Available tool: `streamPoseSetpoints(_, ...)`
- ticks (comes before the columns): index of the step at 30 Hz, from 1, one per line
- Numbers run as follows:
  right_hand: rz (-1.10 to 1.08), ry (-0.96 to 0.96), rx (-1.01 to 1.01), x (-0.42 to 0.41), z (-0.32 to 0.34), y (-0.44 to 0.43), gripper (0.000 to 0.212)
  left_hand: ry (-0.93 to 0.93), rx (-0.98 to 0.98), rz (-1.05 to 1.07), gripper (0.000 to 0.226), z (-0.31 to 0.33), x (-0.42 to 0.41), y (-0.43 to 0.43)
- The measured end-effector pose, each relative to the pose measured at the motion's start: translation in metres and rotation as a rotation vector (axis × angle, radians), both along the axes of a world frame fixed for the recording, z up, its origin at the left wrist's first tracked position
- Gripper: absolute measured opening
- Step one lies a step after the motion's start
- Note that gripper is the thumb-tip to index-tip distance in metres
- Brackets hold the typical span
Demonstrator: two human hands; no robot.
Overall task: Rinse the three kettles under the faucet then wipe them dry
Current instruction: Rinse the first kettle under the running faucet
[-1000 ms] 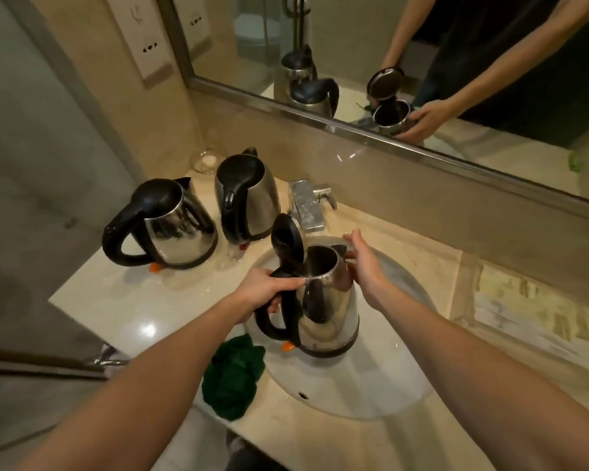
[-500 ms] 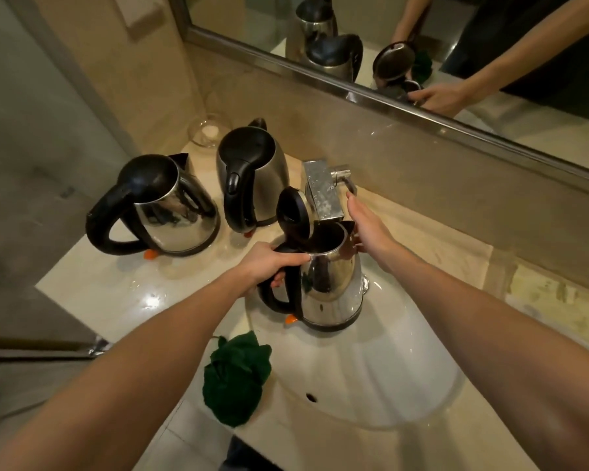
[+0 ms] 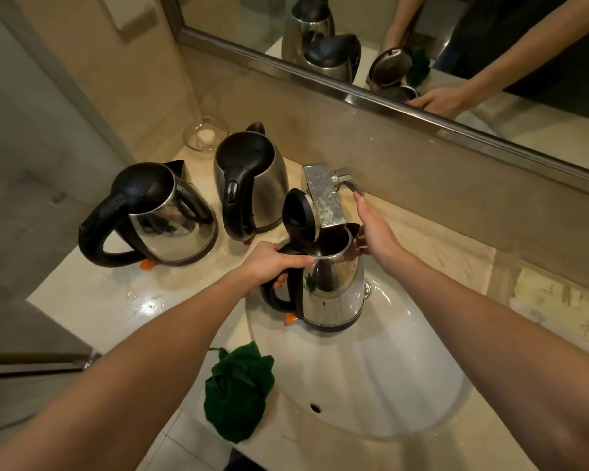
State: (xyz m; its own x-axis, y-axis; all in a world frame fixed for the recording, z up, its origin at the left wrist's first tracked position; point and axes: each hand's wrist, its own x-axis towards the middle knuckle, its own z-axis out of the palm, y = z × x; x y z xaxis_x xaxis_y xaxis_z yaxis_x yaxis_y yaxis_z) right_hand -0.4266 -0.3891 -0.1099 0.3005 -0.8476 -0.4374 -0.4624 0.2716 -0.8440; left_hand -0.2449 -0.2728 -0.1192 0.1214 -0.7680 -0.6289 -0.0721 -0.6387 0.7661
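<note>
Under the faucet (image 3: 323, 198), at the basin's (image 3: 405, 385) twelve o'clock edge, the kettle (image 3: 333, 287) now holds its open mouth below the spout, raised from lower in the basin a second ago. The left hand (image 3: 276, 263) grips its handle. The right hand (image 3: 376, 232) has left the kettle's lip and reaches straight-fingered for the lever (image 3: 349, 181) at one o'clock. No water runs, so rinsing looks about to start. The kettle's inside is dark and I cannot tell if it holds water. A second kettle (image 3: 164, 219) at ten o'clock and a third kettle (image 3: 252, 185) at eleven are lidded, contents hidden. The cloth (image 3: 237, 392) lies at seven.

Stone countertop (image 3: 92, 300): left kettle (image 3: 165, 229), middle kettle (image 3: 257, 188), glass dish (image 3: 205, 134) (back corner), green cloth (image 3: 235, 392).
</note>
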Motion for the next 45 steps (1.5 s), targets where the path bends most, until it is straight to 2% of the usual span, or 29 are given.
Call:
streamPoseSetpoints(3, 0.023, -0.007, -0.017, -0.001, -0.002, -0.001, 0.063, 0.013, -0.001, 0.005, 0.039, -0.003, 0.001, -0.001)
streamPoseSetpoints(7, 0.047, 0.012, -0.034, -0.005, -0.007, -0.002, 0.058, 0.022, -0.007, 0.002, 0.038, -0.009, 0.002, -0.005)
streamPoseSetpoints(17, 0.016, 0.036, -0.014, -0.01, -0.016, 0.001, 0.071, 0.022, -0.013, -0.017, 0.036, -0.023, 0.001, -0.009)
streamPoseSetpoints(22, -0.013, 0.026, 0.005, -0.005, -0.022, 0.003, 0.068, 0.01, -0.018, -0.022, 0.033, -0.028, 0.009, -0.008)
streamPoseSetpoints(27, -0.071, 0.02, 0.015, -0.003, -0.03, 0.007, 0.078, -0.014, -0.024, -0.038, 0.036, -0.03, 0.011, -0.008)
streamPoseSetpoints(31, -0.1, -0.023, 0.01, 0.0, -0.033, 0.005, 0.066, -0.04, -0.038, -0.011, 0.036, -0.032, 0.014, -0.009)
streamPoseSetpoints(36, -0.135, -0.011, -0.041, 0.003, -0.041, 0.004, 0.054, -0.214, -0.146, 0.016, 0.037, -0.035, 0.006, -0.009)
streamPoseSetpoints(42, -0.156, 0.04, -0.062, -0.001, -0.049, 0.003, 0.051, -0.572, -0.302, 0.008, 0.057, -0.047, -0.002, 0.0)
streamPoseSetpoints(45, -0.17, 0.057, -0.056, -0.003, -0.052, 0.001, 0.049, -0.601, -0.382, 0.093, 0.049, -0.048, -0.006, 0.001)
